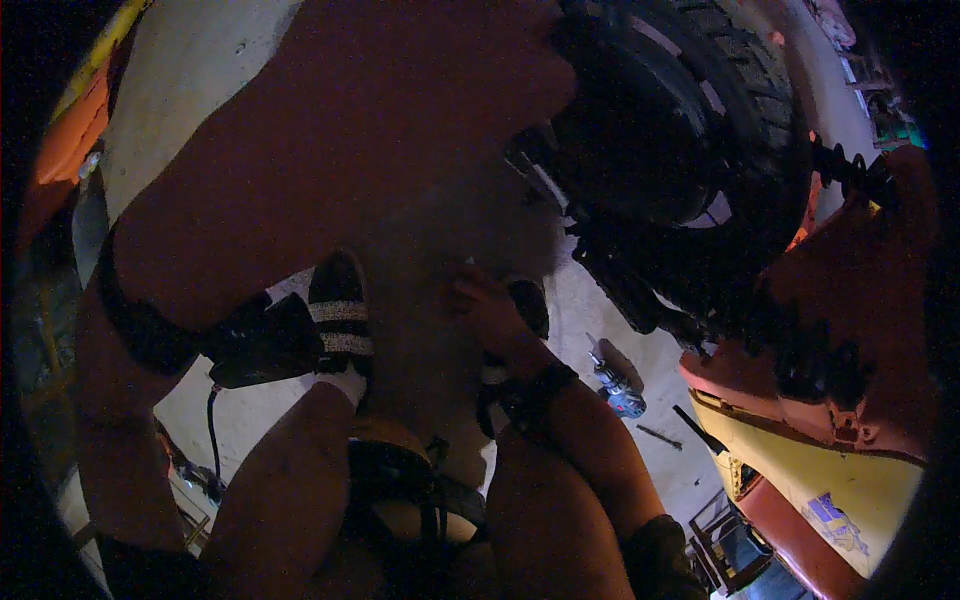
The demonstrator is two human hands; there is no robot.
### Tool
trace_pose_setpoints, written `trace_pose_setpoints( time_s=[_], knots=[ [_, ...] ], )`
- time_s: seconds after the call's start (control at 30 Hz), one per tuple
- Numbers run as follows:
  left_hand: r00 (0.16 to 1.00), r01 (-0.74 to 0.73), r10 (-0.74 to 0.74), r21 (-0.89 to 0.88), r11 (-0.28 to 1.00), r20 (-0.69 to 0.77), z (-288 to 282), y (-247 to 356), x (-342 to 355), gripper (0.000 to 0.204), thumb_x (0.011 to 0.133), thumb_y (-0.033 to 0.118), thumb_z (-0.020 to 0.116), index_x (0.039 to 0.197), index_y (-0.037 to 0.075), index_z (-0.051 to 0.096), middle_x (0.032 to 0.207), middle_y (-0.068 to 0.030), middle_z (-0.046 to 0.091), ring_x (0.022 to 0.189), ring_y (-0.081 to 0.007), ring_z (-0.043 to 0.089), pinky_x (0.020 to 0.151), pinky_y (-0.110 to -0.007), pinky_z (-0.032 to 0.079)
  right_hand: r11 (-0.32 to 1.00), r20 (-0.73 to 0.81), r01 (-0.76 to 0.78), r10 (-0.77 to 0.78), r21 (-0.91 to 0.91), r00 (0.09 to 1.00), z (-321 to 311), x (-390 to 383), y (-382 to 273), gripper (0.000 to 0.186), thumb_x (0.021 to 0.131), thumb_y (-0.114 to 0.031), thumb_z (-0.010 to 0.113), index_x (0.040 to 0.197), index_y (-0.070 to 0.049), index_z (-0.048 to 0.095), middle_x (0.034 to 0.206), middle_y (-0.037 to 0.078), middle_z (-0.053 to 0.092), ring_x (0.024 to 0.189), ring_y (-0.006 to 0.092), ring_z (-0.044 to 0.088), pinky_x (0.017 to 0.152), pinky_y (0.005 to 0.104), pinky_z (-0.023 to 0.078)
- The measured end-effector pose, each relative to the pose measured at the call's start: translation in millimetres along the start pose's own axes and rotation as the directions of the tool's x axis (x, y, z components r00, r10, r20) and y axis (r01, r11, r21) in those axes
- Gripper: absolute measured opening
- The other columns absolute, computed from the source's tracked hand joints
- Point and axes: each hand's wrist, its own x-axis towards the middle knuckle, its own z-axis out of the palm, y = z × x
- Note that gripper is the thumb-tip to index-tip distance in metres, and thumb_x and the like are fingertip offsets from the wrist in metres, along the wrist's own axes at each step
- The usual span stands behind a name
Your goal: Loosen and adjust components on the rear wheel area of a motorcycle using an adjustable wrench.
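my left hand [370,120] loomed large and dim, close to the camera, with its fingers unclear at the far end, so i cannot tell whether it grasped anything. just to the right of that end was the wheel, its black tyre [765,100] above and to the right of my right hand [485,300]. that hand was lower, in front of my right shoe [530,305], its fingers bent; in the gloom i cannot tell whether they held something. black straps circled both my wrists, and a dark box [265,345] sat by the left one.

to the right of my right hand, a blue power drill [622,390] lay on the pale floor [590,300], with a thin dark rod [660,437] just beyond it. farther right were a yellow panel [800,480] and a dark coil spring [850,165]. my left shoe [340,315] was left of my right hand.
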Motion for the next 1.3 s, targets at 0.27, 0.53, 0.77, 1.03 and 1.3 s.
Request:
trace_pose_setpoints(
  time_s=[0.27,0.53,0.77,1.03,1.3],
  knots=[
    [0.999,-0.048,0.048,-0.026,0.999,-0.017,22.5,7.4,18.0,0.028,0.082,0.033,0.066,0.098,0.01,0.07,0.096,-0.014,0.066,0.093,-0.0352,0.062,0.088,-0.045,0.047,0.283,0.312,0.38,-0.257,-0.881,0.915,-8.1,2.9,-27.0,0.029,0.077,-0.019,0.059,0.103,-0.015,0.069,0.122,0.004,0.059,0.129,0.0267,0.043,0.115,0.0414,0.03],
    [0.999,-0.053,0.052,-0.072,0.996,-0.012,50.8,8.8,29.3,0.032,0.083,0.037,0.065,0.1,0.01,0.07,0.095,-0.0149,0.067,0.093,-0.036,0.062,0.088,-0.046,0.047,0.268,0.299,0.348,-0.21,-0.898,0.931,-5.7,6.5,-20.9,0.034,0.076,-0.017,0.06,0.109,-0.015,0.069,0.126,0.005,0.056,0.131,0.0283,0.042,0.112,0.0403,0.032],
    [1.0,0.013,-0.013,-0.122,0.992,0.007,94.6,-12.0,11.0,0.035,0.084,0.039,0.064,0.102,0.01,0.07,0.094,-0.0157,0.067,0.092,-0.0368,0.063,0.088,-0.047,0.047,0.381,0.246,0.32,-0.232,-0.867,0.941,11.0,7.9,-13.1,0.033,0.085,-0.015,0.055,0.117,-0.014,0.064,0.136,0.007,0.048,0.133,0.0297,0.038,0.11,0.0413,0.035],
    [0.971,0.228,-0.145,-0.555,0.8,0.189,189.7,29.5,-45.4,0.038,0.085,0.042,0.063,0.104,0.01,0.07,0.093,-0.0165,0.068,0.091,-0.0376,0.063,0.088,-0.047,0.047,0.874,0.159,0.076,0.002,-0.48,0.987,-10.1,6.6,2.4,0.039,0.096,-0.011,0.044,0.135,-0.008,0.044,0.137,0.012,0.047,0.122,0.0301,0.052,0.103,0.0413,0.045],
    [0.943,0.272,0.001,-0.769,0.579,0.334,201.0,53.1,-42.0,0.041,0.087,0.044,0.061,0.108,0.009,0.07,0.093,-0.0185,0.068,0.09,-0.0394,0.063,0.087,-0.049,0.048,0.986,0.002,-0.132,0.132,0.102,0.991,-17.3,4.4,10.8,0.031,0.088,-0.015,0.053,0.117,-0.012,0.063,0.135,0.006,0.051,0.135,0.0281,0.037,0.109,0.042,0.037]
  ],
)
